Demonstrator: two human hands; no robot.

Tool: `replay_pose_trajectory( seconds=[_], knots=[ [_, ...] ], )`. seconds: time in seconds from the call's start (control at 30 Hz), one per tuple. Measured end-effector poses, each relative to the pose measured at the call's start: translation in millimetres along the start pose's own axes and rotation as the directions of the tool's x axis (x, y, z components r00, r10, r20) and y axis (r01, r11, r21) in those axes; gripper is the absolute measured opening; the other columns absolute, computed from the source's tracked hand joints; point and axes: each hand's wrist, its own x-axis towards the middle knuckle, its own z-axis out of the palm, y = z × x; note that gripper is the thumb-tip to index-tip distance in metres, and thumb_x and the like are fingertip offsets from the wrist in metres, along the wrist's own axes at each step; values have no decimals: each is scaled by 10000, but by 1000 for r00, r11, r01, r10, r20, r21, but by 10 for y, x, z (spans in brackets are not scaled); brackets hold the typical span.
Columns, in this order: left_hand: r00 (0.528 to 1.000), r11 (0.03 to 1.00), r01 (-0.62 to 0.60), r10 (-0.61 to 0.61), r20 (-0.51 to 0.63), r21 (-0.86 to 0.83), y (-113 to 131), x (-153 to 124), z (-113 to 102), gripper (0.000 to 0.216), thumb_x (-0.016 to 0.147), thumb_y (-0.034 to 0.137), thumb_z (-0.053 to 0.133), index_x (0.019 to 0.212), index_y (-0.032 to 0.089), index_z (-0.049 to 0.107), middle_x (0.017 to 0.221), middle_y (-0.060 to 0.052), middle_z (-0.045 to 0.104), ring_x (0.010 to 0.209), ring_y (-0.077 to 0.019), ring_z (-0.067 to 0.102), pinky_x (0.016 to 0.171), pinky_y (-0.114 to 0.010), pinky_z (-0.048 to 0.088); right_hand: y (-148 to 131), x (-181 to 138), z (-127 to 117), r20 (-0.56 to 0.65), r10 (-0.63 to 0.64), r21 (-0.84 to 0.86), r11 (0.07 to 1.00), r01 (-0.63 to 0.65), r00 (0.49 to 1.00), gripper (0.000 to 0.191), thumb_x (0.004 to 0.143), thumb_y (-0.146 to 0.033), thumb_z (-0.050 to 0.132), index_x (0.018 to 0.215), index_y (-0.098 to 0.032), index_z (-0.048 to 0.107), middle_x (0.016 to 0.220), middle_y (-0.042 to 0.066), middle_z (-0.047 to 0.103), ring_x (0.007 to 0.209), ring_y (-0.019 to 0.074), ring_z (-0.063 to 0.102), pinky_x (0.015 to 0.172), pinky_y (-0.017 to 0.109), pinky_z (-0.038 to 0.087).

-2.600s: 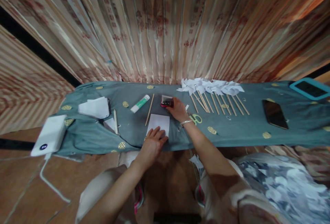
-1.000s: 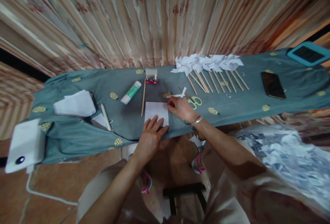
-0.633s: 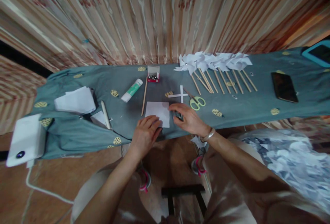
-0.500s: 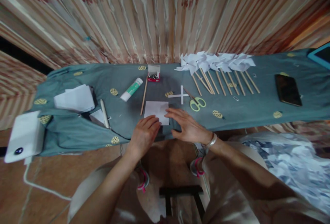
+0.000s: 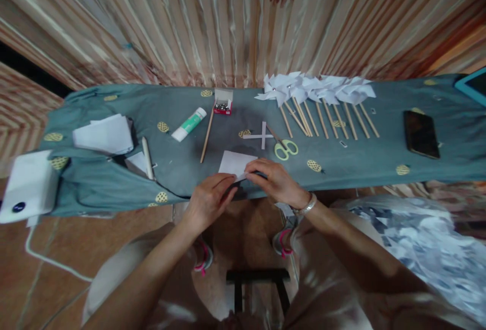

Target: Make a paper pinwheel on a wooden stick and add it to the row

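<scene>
A white square of paper (image 5: 236, 162) is held at the table's front edge, its near side raised a little. My left hand (image 5: 210, 198) pinches the near left part of it between thumb and fingers. On the near right part, my right hand (image 5: 271, 178), with a bracelet at the wrist, has its fingers closed as well. Just beyond the paper lie two crossed white paper strips (image 5: 262, 136) and green-handled scissors (image 5: 286, 149). A wooden stick (image 5: 207, 138) leans against a small red box of metal pins (image 5: 223, 106).
Several white paper pinwheels on sticks (image 5: 319, 89) line the back right. A glue tube (image 5: 189, 124), stacked paper (image 5: 104, 135) and a white pen-like tool (image 5: 147, 158) lie leftward. A white device (image 5: 28, 186) sits at the left end, a phone (image 5: 421, 133) at the right.
Both hands have closed on the near side of the paper, which was lying flat, and it is now lifted and turned slightly. The whole view has shifted a little.
</scene>
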Motion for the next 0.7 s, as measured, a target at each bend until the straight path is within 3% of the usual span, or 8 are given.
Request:
replay_pose_trajectory(
  seconds=[0.2,0.37,0.57,0.7],
  knots=[
    [996,994,91,-90,-31,55,-75,-34,-5,348,967,203,489,1312,177,521,1213,-113,662,1073,-201,679,905,-329,588,68,333,125,-27,66,8,998,-66,997,92,921,-216,583,896,-195,669,935,37,720,929,179,650,871,303,468],
    [998,992,59,-57,-19,114,-45,-53,-41,308,961,166,480,1262,164,543,1346,-157,585,1184,-238,614,967,-394,559,71,462,187,-25,101,-30,994,-102,995,88,909,-183,591,894,-184,678,958,46,719,942,182,650,880,299,458],
    [989,975,-22,-12,149,223,128,-166,56,490,934,113,449,1423,103,424,1507,-208,450,1481,-333,279,1152,-579,342,74,488,212,-30,50,-97,994,-53,998,111,908,-195,592,851,-196,688,957,50,712,962,192,634,908,315,455],
    [981,964,-39,-13,193,262,204,-238,142,551,940,133,427,1474,39,330,1555,-250,357,1516,-331,167,1184,-587,268,70,536,221,-25,49,-115,992,-51,998,122,902,-199,598,838,-187,701,945,61,712,947,198,632,902,322,457]
  ],
)
